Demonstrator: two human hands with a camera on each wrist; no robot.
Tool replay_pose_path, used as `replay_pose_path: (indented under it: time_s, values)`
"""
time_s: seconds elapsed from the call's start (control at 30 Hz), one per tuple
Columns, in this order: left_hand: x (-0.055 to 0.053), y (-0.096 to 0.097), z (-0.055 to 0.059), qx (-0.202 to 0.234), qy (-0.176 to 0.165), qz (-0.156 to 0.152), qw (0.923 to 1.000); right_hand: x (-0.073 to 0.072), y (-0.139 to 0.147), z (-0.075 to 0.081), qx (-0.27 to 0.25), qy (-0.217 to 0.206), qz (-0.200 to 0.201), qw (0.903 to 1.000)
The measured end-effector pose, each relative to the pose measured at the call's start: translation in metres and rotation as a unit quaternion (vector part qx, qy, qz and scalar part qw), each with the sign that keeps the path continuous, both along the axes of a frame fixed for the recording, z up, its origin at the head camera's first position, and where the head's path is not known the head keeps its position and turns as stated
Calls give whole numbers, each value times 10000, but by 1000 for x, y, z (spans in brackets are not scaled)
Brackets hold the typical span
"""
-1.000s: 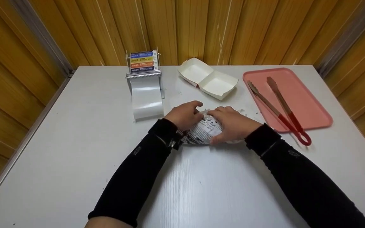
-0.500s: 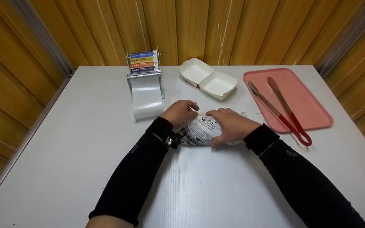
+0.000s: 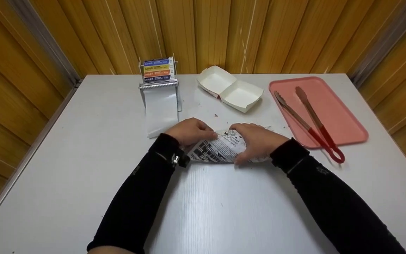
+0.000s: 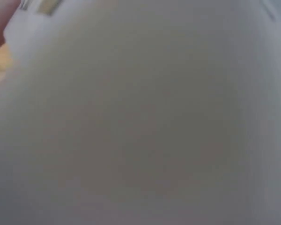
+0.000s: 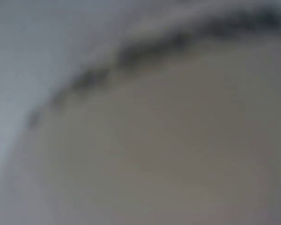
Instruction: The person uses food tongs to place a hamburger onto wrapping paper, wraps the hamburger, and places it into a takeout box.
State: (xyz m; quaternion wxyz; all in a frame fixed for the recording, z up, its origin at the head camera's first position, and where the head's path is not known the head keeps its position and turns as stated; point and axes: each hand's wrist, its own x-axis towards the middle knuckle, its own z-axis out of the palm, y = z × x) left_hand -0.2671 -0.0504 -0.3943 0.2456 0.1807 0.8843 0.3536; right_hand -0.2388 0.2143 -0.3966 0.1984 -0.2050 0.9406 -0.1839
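Note:
A bundle in white wrapping paper with black print lies on the white table in the head view; what is inside is hidden. My left hand pinches the paper's left end, its thumb lying along the top edge. Over the bundle's right part, my right hand grips with the thumb on the near side and the fingers on the far side. Blurred pale paper fills most of the left wrist view, with a bit of finger at its upper left. The right wrist view is too blurred to make out details.
Behind my left hand stands a metal dispenser with a hanging white strip and colourful labels. An opened white carton lies at the back. Red-handled tongs rest on a pink tray at right, handles overhanging its near edge.
My left hand has moved left and slightly nearer, and its thumb now lies on the paper. More of the printed left end shows. My right hand has stayed nearly still on the bundle.

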Motion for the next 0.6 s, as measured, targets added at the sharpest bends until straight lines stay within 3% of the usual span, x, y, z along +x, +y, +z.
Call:
replay_pose_path:
  time_s: [0.13,0.27,0.4,0.5,0.6]
  values:
    - [0,-5,-1,41,-30,-188,9998,0,1,-2,4,6,-66,10000]
    - [1,-9,2,-42,53,-160,9998,-1,2,-4,7,56,-54,10000]
    - [11,-4,12,-395,419,342,9978,-1,2,-3,-21,71,-53,10000]
    - [25,13,20,-267,629,648,9956,-1,2,-3,-5,110,-55,9999]
    - [38,39,21,-286,1154,95,9929,0,3,-4,-62,223,33,9997]
